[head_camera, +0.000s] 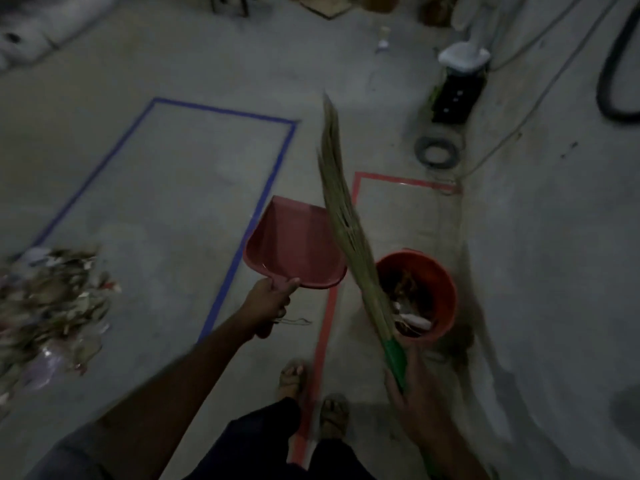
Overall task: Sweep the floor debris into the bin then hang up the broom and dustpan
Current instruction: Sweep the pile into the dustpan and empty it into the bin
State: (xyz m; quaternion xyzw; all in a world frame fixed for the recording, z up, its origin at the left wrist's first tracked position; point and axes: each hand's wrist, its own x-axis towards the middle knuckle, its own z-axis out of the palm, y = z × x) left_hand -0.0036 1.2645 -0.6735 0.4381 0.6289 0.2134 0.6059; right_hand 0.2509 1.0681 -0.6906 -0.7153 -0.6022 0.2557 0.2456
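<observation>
The grey concrete floor (pixel 180 188) fills the dim head view, marked by a blue tape rectangle (pixel 277 174) at centre left and a red tape rectangle (pixel 360 188) to its right. At the left edge of the floor lies a blurred heap of debris (pixel 52 306), dry leaves and scraps of paper or plastic, well apart from both hands. The broom (pixel 346 220), a long sheaf of pale straw on a green handle, slants up and away from the lower right; its bristles cross in front of the orange bin (pixel 440 282), which stands inside the red rectangle and already has litter in it. The red dustpan (pixel 291 247) is held off the floor just left of the broom, its open mouth pointing away from the person and its tray bare. The left hand (pixel 270 303) has its fingers curled round the dustpan's short handle, thumb lying along the top, and a thin string dangles below the fist. The right hand (pixel 415 386) wraps round the green handle low down, near the bin's near rim. Two sandalled feet (pixel 332 414) straddle the red tape.
</observation>
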